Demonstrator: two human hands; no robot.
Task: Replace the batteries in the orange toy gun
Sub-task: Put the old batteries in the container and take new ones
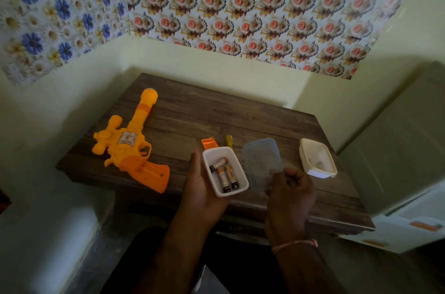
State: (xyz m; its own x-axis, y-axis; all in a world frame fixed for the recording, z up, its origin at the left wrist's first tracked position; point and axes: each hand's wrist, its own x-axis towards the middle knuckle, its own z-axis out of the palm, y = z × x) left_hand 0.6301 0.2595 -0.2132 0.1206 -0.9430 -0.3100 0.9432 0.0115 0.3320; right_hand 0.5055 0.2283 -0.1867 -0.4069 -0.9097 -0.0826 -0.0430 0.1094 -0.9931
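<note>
Right wrist nearest, a pink thread [295,243] tied round it. Right hand [290,193] above the surface's near edge, grip closed on the low corner of a clear lid [261,163], fingers curled round its rim; lid tilted, held off the wood.

Left hand [198,187] just left of it, grip cupped under and round a white tub [243,179], thumb along the tub's left wall. Tub open, three batteries [224,173] lying loose inside, two side by side, one slanted across their far ends.

Just past the tub, on the surface [240,125]: a small orange cover [209,143] and a yellow-handled tool [229,140], both partly hidden by the tub's rim. Tool type unclear.

Right, well apart from the hands: second tub [317,160], cream, open, small dark bits inside, too blurred to name.

Far left: gun [131,146] lying flat on its side, handle toward the near edge, barrel pointing away to the wall. No hand on it.
</note>
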